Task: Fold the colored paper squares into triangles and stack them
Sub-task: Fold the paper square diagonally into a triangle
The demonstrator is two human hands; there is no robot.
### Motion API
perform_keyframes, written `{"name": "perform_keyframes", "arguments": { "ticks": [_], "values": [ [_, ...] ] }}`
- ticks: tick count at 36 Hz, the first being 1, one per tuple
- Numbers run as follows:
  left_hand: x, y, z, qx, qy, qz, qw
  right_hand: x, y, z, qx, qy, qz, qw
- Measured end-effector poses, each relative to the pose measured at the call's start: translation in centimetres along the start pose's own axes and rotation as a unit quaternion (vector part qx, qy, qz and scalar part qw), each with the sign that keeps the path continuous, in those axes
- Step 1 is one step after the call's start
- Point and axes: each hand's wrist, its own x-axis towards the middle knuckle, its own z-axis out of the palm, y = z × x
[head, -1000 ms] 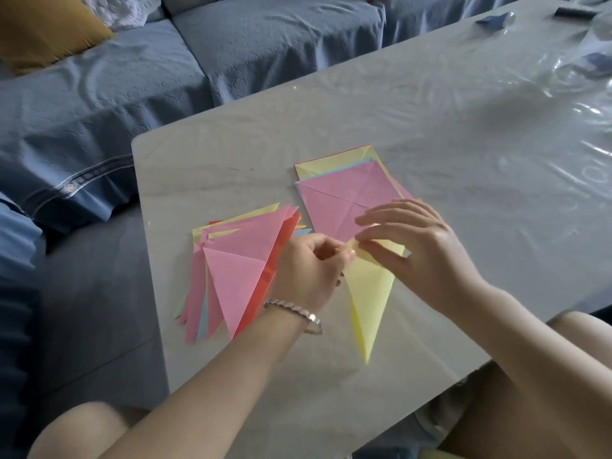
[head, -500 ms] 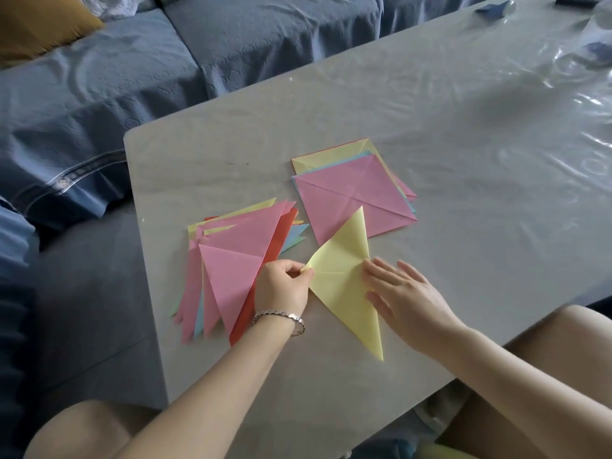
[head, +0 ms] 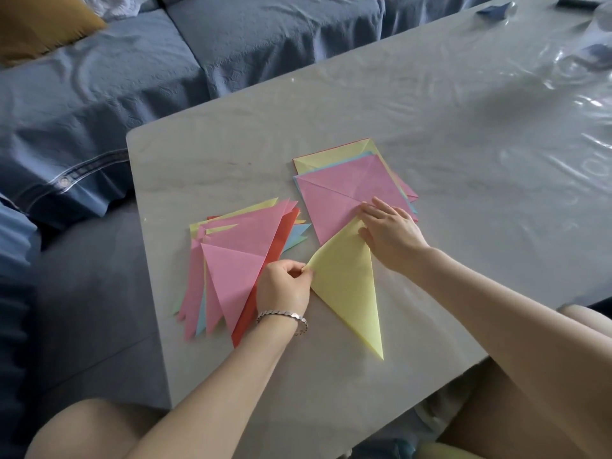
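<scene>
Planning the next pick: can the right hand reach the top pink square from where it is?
Probably yes. The right hand lies flat at the near edge of the pink square, fingertips on it. Only the tip of the yellow triangle overlaps there.

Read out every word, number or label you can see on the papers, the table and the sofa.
None can be read.
The yellow triangle, the pink square and the pile of folded triangles are blank.
The trim on the sofa cover is a pattern, not letters.
The dark objects at the far end of the table are too blurred to tell.
</scene>
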Motion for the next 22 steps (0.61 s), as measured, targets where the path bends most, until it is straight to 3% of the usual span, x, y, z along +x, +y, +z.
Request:
{"name": "perform_keyframes", "arguments": {
  "ticks": [8,17,22],
  "values": [
    [0.0,-0.1,0.0,-0.004,0.001,0.006,1.000,-3.5,0.6,0.1,0.024,-0.061,-0.042,0.997],
    [0.1,-0.2,0.0,-0.001,-0.005,0.007,1.000,-9.2,-0.6,0.4,-0.020,-0.134,-0.109,0.985],
    [0.0,-0.1,0.1,0.003,-0.002,0.004,1.000,-11.1,-0.9,1.0,-0.084,-0.083,-0.126,0.985]
  ]
}}
